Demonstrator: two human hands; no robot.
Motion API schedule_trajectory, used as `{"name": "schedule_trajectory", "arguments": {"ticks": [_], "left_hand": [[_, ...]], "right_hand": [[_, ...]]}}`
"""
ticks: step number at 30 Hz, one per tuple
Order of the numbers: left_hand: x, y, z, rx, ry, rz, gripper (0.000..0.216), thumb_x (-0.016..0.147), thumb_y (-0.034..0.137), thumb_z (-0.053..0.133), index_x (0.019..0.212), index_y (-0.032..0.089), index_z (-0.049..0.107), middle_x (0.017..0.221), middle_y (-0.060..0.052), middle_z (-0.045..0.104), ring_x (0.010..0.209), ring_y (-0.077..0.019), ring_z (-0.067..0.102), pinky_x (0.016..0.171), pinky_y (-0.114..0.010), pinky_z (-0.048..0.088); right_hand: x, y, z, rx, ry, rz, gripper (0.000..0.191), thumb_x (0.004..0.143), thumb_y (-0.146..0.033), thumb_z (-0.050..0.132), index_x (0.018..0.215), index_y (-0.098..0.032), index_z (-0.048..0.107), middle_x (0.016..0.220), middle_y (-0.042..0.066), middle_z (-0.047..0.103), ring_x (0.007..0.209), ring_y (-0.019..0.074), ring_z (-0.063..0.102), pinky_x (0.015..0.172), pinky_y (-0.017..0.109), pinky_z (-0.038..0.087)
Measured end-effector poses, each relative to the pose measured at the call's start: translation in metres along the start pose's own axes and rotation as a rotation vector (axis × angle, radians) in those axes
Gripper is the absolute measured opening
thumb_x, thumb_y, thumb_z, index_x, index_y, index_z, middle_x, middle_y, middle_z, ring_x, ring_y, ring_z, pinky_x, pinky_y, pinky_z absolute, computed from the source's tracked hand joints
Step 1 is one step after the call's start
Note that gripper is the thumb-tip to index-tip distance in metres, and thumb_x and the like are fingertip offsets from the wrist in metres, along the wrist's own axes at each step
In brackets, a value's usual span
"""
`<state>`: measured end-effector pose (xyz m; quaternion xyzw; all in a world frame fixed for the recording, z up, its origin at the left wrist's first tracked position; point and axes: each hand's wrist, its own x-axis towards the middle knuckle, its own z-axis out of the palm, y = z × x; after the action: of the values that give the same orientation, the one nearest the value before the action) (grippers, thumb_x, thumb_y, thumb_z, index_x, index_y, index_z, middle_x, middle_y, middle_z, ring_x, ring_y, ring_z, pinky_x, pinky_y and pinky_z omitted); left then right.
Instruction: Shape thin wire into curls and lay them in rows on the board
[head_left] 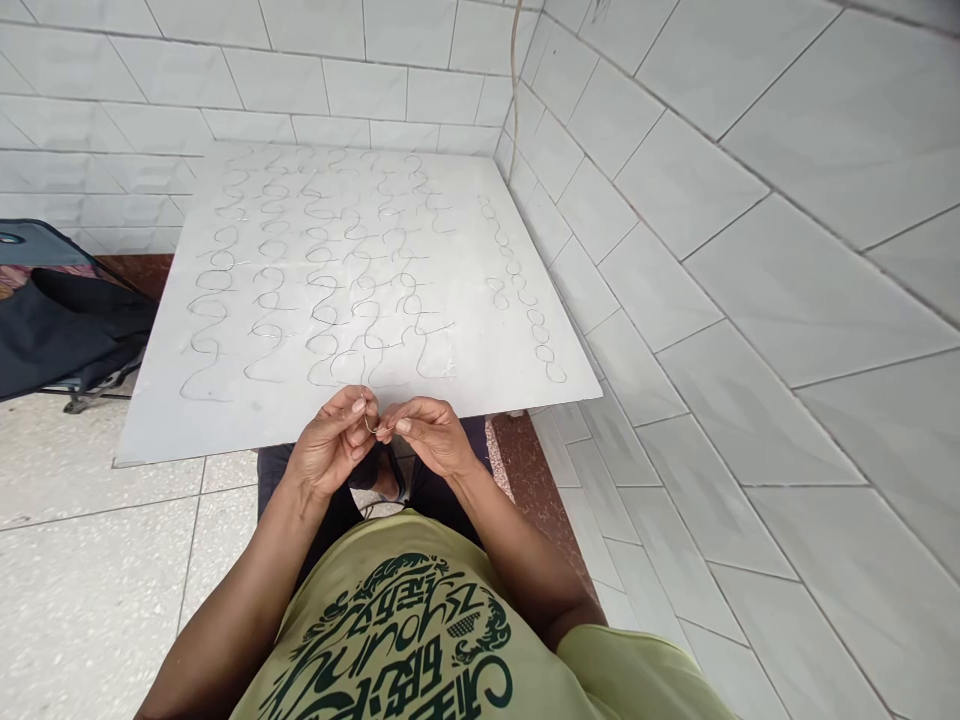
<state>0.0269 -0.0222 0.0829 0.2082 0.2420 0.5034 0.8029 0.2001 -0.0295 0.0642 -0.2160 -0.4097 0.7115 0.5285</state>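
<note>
Between my fingertips, just past the near edge of the white board [525, 390], is a short piece of thin curved wire [367, 422]. My left hand [334, 435] pinches one end of it between thumb and fingers. The other end runs to my right hand [427, 432], whose thumb presses against the forefinger. Rows of bent, S-shaped wires [324, 300] lie across the board beyond my hands. Toward the board's right side, smaller looped wires [512, 265] form a slanting line.
A tiled wall [675, 300] rises close along the right, and another stands behind the board. A hose or cable [514, 100] hangs in the corner. At the left, a dark cloth [67, 325] drapes over a folding chair. Below is a speckled tile floor [97, 570].
</note>
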Motion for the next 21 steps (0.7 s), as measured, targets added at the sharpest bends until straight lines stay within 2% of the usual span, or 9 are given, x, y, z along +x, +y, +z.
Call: {"name": "schedule_trajectory", "arguments": {"ticks": [3, 6, 9, 11, 14, 17, 21], "left_hand": [[0.000, 0.003, 0.000, 0.037, 0.008, -0.035, 0.023, 0.077, 0.017, 0.084, 0.098, 0.013, 0.075, 0.080, 0.000, 0.068, 0.050, -0.0036, 0.055, 0.037, -0.012, 0.043], [-0.002, 0.009, 0.001, 0.100, 0.004, -0.042, 0.037, 0.080, 0.024, 0.082, 0.115, 0.013, 0.074, 0.098, -0.007, 0.072, 0.061, -0.0085, 0.064, 0.043, -0.016, 0.050], [-0.003, 0.015, 0.001, 0.144, 0.014, 0.045, 0.045, 0.085, 0.032, 0.077, 0.125, 0.013, 0.071, 0.117, -0.012, 0.070, 0.074, -0.0122, 0.067, 0.049, -0.019, 0.054], [-0.002, 0.019, 0.002, 0.168, 0.035, 0.114, 0.043, 0.088, 0.037, 0.073, 0.124, 0.013, 0.071, 0.121, -0.012, 0.068, 0.074, -0.0113, 0.064, 0.050, -0.020, 0.054], [0.000, 0.023, 0.006, 0.200, 0.084, 0.169, 0.035, 0.090, 0.036, 0.073, 0.116, 0.014, 0.074, 0.114, -0.010, 0.069, 0.068, -0.0089, 0.060, 0.048, -0.019, 0.051], [0.003, 0.024, 0.011, 0.191, 0.138, 0.183, 0.022, 0.086, 0.032, 0.078, 0.097, 0.014, 0.073, 0.100, -0.006, 0.068, 0.064, -0.0078, 0.057, 0.046, -0.018, 0.047], [0.005, 0.023, 0.012, 0.167, 0.147, 0.165, 0.022, 0.083, 0.031, 0.082, 0.089, 0.014, 0.070, 0.088, -0.003, 0.066, 0.062, -0.0078, 0.056, 0.045, -0.017, 0.046]], "right_hand": [[0.000, 0.000, -0.001, -0.016, 0.028, -0.016, 0.016, 0.083, -0.036, 0.086, 0.087, -0.022, 0.080, 0.087, 0.004, 0.077, 0.081, 0.0187, 0.070, 0.077, 0.035, 0.055], [0.000, -0.002, -0.004, -0.068, 0.053, -0.033, 0.018, 0.082, -0.037, 0.086, 0.087, -0.021, 0.079, 0.089, 0.004, 0.077, 0.080, 0.0187, 0.070, 0.078, 0.036, 0.056], [0.000, -0.005, -0.008, -0.111, 0.054, -0.053, 0.016, 0.085, -0.036, 0.083, 0.088, -0.021, 0.079, 0.091, 0.006, 0.078, 0.080, 0.0185, 0.070, 0.078, 0.036, 0.055], [-0.001, -0.006, -0.010, -0.126, 0.057, -0.058, 0.015, 0.086, -0.035, 0.082, 0.087, -0.021, 0.078, 0.091, 0.006, 0.077, 0.079, 0.0181, 0.070, 0.077, 0.035, 0.055], [-0.003, -0.006, -0.010, -0.153, 0.069, -0.044, 0.015, 0.087, -0.035, 0.081, 0.086, -0.020, 0.078, 0.089, 0.005, 0.077, 0.078, 0.0174, 0.069, 0.076, 0.034, 0.054], [-0.005, -0.004, -0.008, -0.159, 0.077, -0.031, 0.018, 0.088, -0.037, 0.080, 0.089, -0.019, 0.077, 0.089, 0.006, 0.078, 0.077, 0.0179, 0.070, 0.075, 0.034, 0.055], [-0.006, -0.003, -0.008, -0.142, 0.105, 0.002, 0.025, 0.088, -0.043, 0.079, 0.089, -0.019, 0.074, 0.088, 0.007, 0.079, 0.078, 0.0206, 0.074, 0.069, 0.033, 0.056]]}}
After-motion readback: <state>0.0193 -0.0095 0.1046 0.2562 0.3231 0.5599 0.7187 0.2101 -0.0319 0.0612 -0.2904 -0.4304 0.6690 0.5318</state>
